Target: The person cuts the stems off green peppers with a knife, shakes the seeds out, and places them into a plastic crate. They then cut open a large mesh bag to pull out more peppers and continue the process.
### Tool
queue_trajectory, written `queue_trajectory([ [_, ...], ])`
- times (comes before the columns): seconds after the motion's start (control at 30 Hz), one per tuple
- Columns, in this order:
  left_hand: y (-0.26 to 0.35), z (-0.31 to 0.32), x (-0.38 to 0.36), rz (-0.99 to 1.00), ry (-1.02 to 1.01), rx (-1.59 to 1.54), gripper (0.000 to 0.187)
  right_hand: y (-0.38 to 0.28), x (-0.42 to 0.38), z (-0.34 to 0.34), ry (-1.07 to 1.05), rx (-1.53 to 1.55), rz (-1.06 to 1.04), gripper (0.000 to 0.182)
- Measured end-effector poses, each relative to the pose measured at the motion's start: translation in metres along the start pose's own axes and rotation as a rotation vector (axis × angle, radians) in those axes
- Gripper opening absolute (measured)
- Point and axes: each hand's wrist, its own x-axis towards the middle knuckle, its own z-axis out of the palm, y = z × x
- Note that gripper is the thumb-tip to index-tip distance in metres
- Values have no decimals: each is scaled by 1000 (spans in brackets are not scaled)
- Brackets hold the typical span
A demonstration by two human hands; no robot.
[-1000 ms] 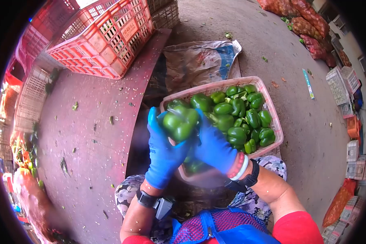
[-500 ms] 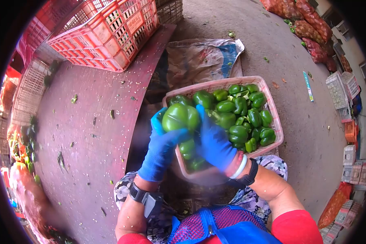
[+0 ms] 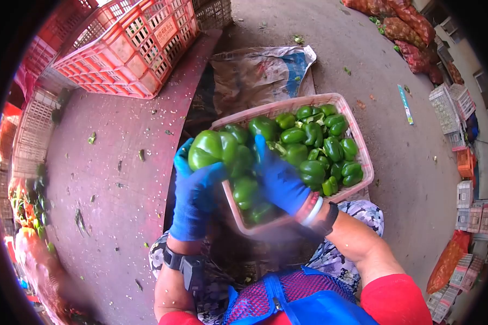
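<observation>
A large green bell pepper [image 3: 207, 150] sits in my left hand [image 3: 192, 197], whose blue-gloved fingers and thumb are wrapped round it, just off the left rim of the crate. My right hand [image 3: 284, 181], also in a blue glove, hovers above the crate's near part. One of its fingers points up and stands apart; the others are partly hidden, and I see nothing held there. Below both hands rests a shallow pink plastic crate [image 3: 358, 127] with many green bell peppers [image 3: 312, 172] inside. Peppers under my right hand are partly covered.
A large pink lattice crate [image 3: 146, 59] stands on the reddish board [image 3: 114, 189] at the left, among scraps. Beyond the pepper crate lies a crumpled sack [image 3: 255, 81]. Filled red mesh sacks [image 3: 415, 54] and stacked white crates [image 3: 444, 111] line the right side.
My left hand has moved left with the bell pepper, away from my right hand. My right hand has shifted slightly left and the gap between the hands has widened.
</observation>
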Motion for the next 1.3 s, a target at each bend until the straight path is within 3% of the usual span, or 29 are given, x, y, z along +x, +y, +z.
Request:
queue_trajectory([
  [0.17,5,-19,7,-5,-32,95,85,24,1,-7,223,287,-287,57],
  [0.23,8,-15,0,-79,-98,203,87,25,0,-23,-5,674,-10,70],
  [0.3,3,-11,-4,-113,-197,362,86,27,6,-31,-169,895,-95,78],
  [0.37,-1,-1,-10,-257,-301,280,80,14,15,-43,-374,1240,-239,94],
  [0.4,-3,2,-12,-335,-332,183,80,12,14,-45,-404,1263,-218,96],
  [0.47,-12,0,-11,-300,-356,192,77,11,10,-47,-476,1309,-185,100],
  [0.5,-14,0,-11,-290,-355,238,76,8,8,-50,-493,1319,-130,104],
  [0.6,-17,2,-10,-291,-344,396,76,16,3,-48,-304,801,-285,96],
  [0.63,-17,4,-10,-297,-340,451,75,11,-4,-51,-238,738,-249,89],
  [0.73,-12,8,-12,-292,-407,581,66,6,-10,-55,-329,787,-136,85],
  [0.83,-8,13,-13,-253,-495,404,65,8,-14,-54,-297,748,-117,81],
  [0.93,-2,14,-13,-334,-477,369,67,10,-18,-48,-278,815,-97,78],
  [1.03,-6,4,-2,-415,-580,398,73,19,-14,-29,-277,1117,-76,76],
  [1.13,-11,7,-3,-459,-528,379,72,18,-19,-35,-340,1194,41,73],
  [1.23,-17,17,-6,-398,-512,619,71,19,-24,-38,-287,947,66,72],
  [1.3,-24,12,-8,-420,-551,614,71,18,-30,-34,-275,859,47,72],
])
